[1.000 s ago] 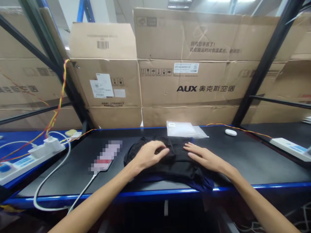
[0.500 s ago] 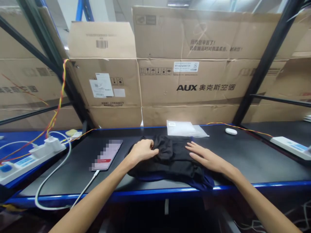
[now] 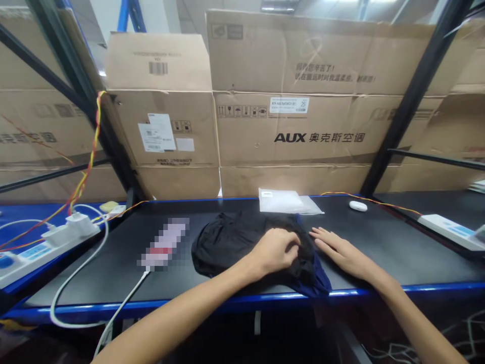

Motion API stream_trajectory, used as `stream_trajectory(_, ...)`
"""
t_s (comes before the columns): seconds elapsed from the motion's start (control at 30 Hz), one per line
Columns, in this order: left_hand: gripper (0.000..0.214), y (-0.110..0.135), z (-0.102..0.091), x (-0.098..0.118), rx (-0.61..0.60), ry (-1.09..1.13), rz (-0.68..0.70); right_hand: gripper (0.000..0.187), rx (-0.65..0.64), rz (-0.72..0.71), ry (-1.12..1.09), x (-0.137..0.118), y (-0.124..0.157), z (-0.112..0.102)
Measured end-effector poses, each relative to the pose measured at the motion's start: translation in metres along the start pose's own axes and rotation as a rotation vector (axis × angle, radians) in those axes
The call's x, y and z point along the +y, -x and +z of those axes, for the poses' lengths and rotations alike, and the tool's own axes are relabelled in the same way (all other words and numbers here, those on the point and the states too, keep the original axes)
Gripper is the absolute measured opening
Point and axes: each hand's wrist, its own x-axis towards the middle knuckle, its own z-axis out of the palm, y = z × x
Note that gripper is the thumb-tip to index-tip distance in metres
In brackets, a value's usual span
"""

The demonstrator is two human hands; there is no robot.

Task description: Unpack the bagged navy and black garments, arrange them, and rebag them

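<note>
A dark piece of clothing (image 3: 225, 245), black with navy blue at its right end, lies crumpled near the front of the black tabletop. My left hand (image 3: 276, 252) reaches across its right half, with the fingers curled down and closed on the fabric; the fingertips are partly hidden. Just past the cloth's right side, my right hand (image 3: 338, 253) rests flat on the table, fingers stretched out and holding nothing. Its fingertips are close to the navy edge.
Behind the clothing lies a clear plastic bag (image 3: 282, 201). A phone (image 3: 162, 245) on a white cable is at left. Power strips (image 3: 450, 231) sit at both sides, and a small white case (image 3: 358, 206) lies back right. Large cardboard boxes (image 3: 322, 167) wall off the back.
My left hand has moved right across the clothing, shifting bunched fabric rightward and leaving the left part more spread out. My right hand has slid right, off the cloth onto the table.
</note>
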Motion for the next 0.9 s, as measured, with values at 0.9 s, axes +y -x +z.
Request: stream_trajectory(0.9, 0.063, 0.067, -0.076, -0.081, -0.268, -0.373, -0.212, 0.061, -0.222, -0.370, 0.007, -0.061, -0.056, 0.006)
